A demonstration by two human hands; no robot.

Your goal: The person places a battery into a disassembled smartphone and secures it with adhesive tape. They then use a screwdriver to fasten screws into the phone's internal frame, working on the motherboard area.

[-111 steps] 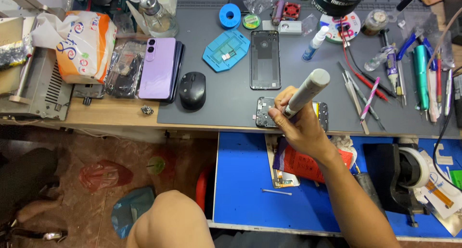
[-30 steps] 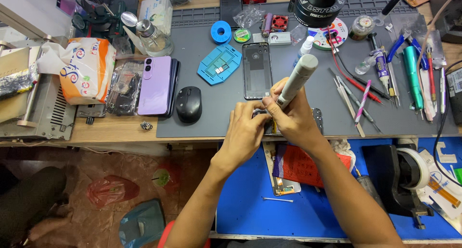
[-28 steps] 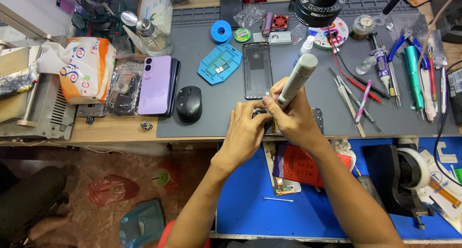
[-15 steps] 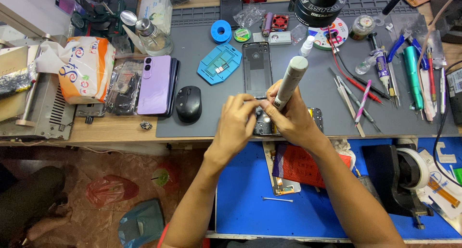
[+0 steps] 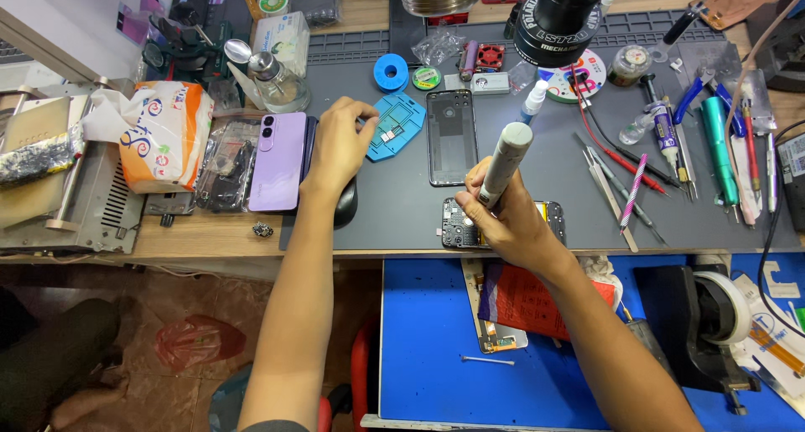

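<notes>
My right hand point(image 5: 503, 214) grips a grey electric screwdriver point(image 5: 503, 162), its tip down on an opened phone body point(image 5: 549, 221) lying at the near edge of the grey mat point(image 5: 402, 214). My left hand point(image 5: 337, 143) reaches left and up, fingers pinched at the edge of a blue plastic tray point(image 5: 398, 126); whether it holds anything is hidden. It hovers over a black mouse point(image 5: 345, 204). A black phone frame point(image 5: 452, 137) lies between the tray and the screwdriver. A purple phone point(image 5: 278, 161) rests face down to the left of my left hand.
A microscope head point(image 5: 562, 21) hangs over the back of the mat. Tweezers, pens and pliers point(image 5: 713, 139) lie at the right. A bag of wipes point(image 5: 159, 134) and a metal machine point(image 5: 59, 189) stand at the left. A blue lower shelf point(image 5: 428, 340) holds a red packet.
My left hand has left the opened phone body and moved up and left to the blue tray. My right hand keeps the screwdriver on the phone body.
</notes>
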